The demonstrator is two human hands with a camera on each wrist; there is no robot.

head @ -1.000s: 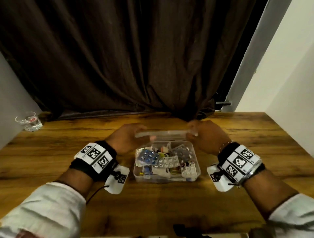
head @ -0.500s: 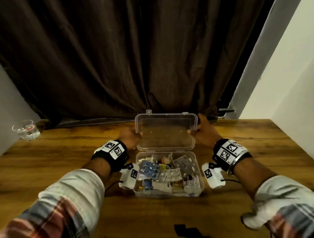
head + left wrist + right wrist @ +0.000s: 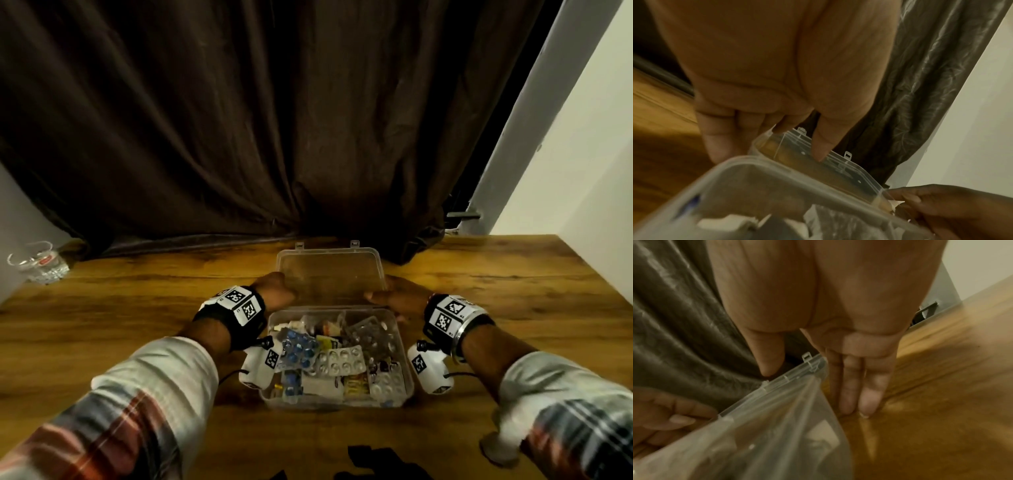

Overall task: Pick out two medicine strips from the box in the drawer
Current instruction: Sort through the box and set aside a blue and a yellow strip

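One box (image 3: 335, 403), one glass (image 3: 37, 262), one desk (image 3: 137, 308), two hands (left hand (image 3: 274, 291), right hand (image 3: 394, 297)), medicine strips (image 3: 340, 361) too jumbled to count
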